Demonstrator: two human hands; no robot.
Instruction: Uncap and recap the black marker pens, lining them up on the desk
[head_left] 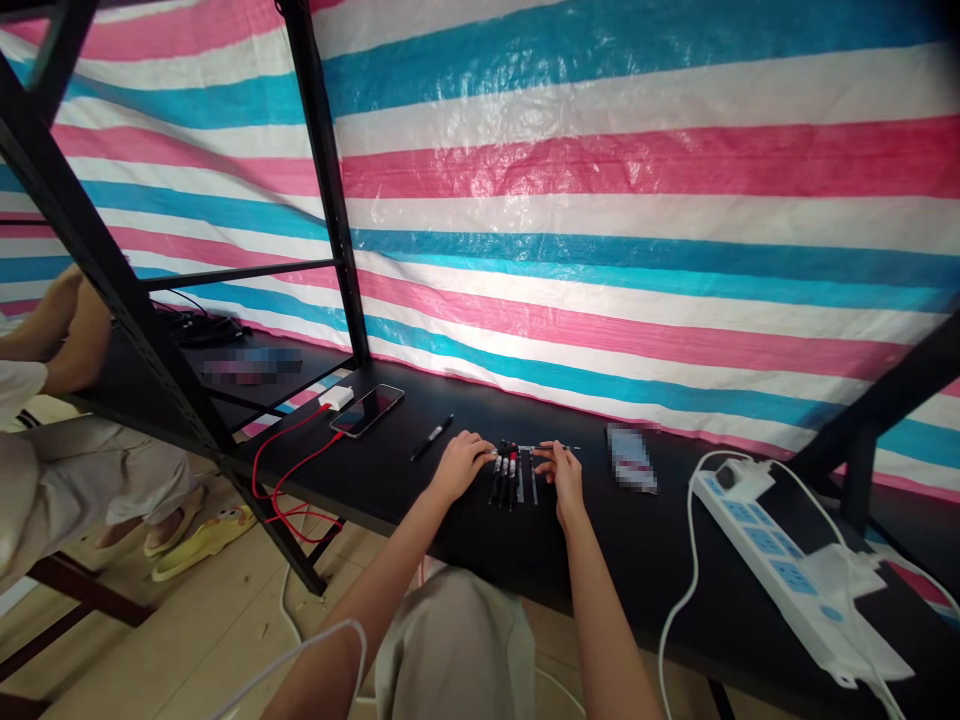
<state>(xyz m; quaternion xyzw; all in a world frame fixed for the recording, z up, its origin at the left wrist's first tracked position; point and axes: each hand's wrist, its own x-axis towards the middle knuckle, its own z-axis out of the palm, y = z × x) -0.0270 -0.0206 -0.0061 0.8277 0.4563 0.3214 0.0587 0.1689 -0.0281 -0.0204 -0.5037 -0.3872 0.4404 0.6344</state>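
Both of my hands rest on a black table (645, 560) on either side of a row of several black and red pens (506, 475). My left hand (459, 463) lies left of the row, fingers curled, fingertips touching the leftmost pen. My right hand (562, 472) lies right of the row, its fingers bent and pinching a thin stick-like thing (551, 448) that points right. What that thin thing is I cannot make out. A single black pen (431, 437) lies apart to the left.
A phone (367, 410) lies on a red cable with a white charger (336, 398) at the left. A blurred card (631, 459) and a white power strip (795, 580) lie at the right. Black shelf posts (330, 190) stand left; another person's legs (90, 480) are beyond. A striped tarp (637, 200) hangs behind.
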